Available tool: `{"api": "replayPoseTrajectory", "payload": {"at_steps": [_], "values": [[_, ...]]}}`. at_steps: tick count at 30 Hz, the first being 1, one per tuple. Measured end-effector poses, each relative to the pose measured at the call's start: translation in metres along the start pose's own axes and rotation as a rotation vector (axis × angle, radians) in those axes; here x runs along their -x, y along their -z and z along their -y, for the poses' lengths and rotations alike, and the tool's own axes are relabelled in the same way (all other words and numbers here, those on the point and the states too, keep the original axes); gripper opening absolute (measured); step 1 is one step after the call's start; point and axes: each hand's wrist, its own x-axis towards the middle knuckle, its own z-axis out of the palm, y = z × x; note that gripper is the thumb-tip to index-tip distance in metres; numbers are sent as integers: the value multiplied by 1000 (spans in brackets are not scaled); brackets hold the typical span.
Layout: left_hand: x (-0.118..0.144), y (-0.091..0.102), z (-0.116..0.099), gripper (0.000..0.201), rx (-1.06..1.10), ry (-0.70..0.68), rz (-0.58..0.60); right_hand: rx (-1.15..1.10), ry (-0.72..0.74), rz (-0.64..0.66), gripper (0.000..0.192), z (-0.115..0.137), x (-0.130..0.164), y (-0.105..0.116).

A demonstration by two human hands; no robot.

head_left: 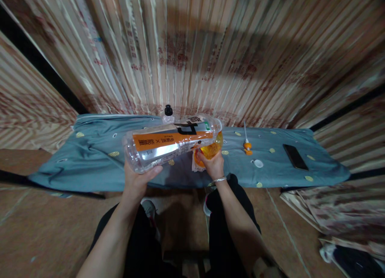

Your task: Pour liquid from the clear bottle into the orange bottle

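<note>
My left hand (140, 177) is wrapped round the base end of a large clear plastic bottle (165, 143) with an orange and grey label. The bottle lies tipped almost level, its mouth pointing right, and the inside looks mostly empty. Below that mouth, my right hand (213, 163) grips a smaller clear bottle (213, 147) containing yellow-orange liquid. The two mouths are close together; whether they touch I cannot tell. A pale tissue or cloth (197, 165) sits under the smaller bottle. An orange pump top (248, 146) with a thin tube lies to the right.
A blue-grey cloth (96, 161) with yellow motifs covers the narrow table. Behind the large bottle stands a clear bottle with a black cap (168, 110). A white cap (258, 163) and a dark phone (295, 157) lie at right. Patterned curtains (192, 57) hang close behind.
</note>
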Motion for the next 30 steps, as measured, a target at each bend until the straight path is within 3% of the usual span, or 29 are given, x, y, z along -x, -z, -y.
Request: {"api": "replayPoseTrajectory", "payload": {"at_steps": [12, 23, 30], "values": [[0, 0, -3, 74, 30, 8, 17, 12, -16, 18, 82, 2, 0, 2], [0, -4, -7, 79, 71, 14, -5, 17, -22, -3, 79, 2, 0, -1], [0, -2, -9, 75, 15, 0, 41, 3, -34, 1, 81, 6, 1, 1]]}}
